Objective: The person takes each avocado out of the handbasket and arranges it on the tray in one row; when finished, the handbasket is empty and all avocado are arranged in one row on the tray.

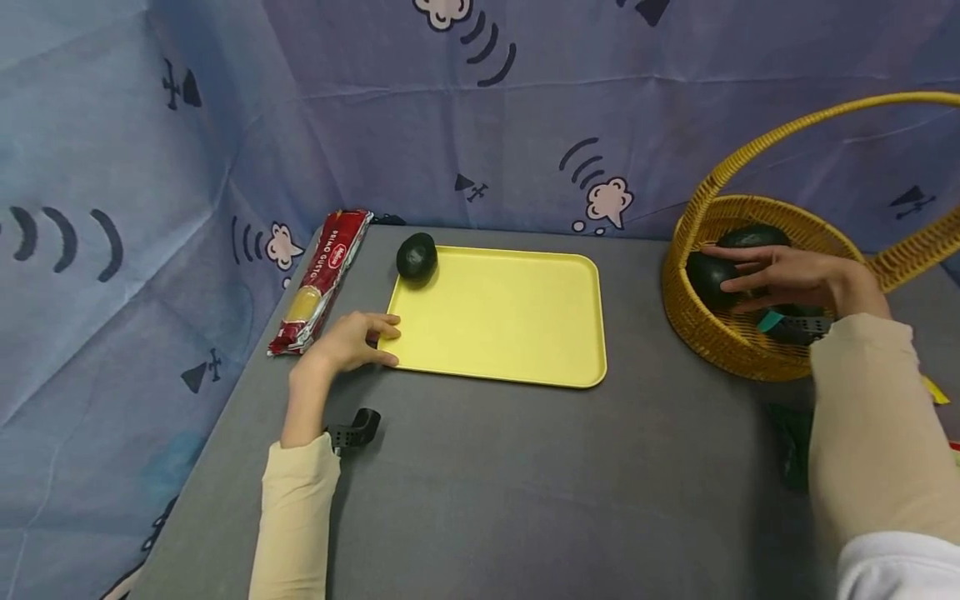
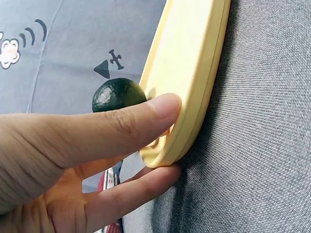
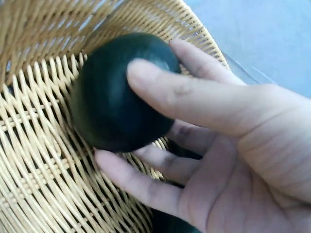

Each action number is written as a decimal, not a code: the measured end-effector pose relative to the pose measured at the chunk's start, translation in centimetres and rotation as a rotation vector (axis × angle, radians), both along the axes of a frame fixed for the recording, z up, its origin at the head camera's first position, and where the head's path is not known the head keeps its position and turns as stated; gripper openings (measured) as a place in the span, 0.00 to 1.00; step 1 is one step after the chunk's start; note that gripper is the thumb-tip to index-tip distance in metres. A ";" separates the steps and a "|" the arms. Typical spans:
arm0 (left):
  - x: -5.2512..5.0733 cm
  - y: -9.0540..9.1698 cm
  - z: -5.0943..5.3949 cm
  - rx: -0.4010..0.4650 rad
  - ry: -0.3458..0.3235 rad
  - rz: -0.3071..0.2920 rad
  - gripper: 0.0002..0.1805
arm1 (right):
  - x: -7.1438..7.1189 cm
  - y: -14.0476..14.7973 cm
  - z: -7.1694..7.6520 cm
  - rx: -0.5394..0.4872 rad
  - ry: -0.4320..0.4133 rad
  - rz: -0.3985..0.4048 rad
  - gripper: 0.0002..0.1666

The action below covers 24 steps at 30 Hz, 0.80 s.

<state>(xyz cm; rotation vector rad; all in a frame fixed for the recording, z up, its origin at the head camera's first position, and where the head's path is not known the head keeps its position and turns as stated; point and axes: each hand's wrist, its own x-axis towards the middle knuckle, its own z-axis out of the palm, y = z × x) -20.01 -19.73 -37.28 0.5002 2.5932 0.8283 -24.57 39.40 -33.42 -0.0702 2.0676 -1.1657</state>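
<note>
In the head view my left hand is at the near left corner of a yellow tray. The left wrist view shows the thumb on the tray's rim and a finger against its outer side, pinching it. One dark green avocado sits on the tray's far left corner. On the right, my right hand reaches into a wicker basket. Its thumb and fingers curl round an avocado near the basket wall. Another avocado lies behind that hand, and more dark green shows beneath it.
A red pasta packet lies left of the tray, by the hanging patterned cloth. The basket's tall handle arches over its right side. A dark green item, partly hidden by the right sleeve, lies on the grey table.
</note>
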 end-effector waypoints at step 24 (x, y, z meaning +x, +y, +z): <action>0.1 0.0 -0.1 0.018 0.005 0.003 0.25 | -0.4 0.0 -1.2 -0.062 -0.038 0.000 0.46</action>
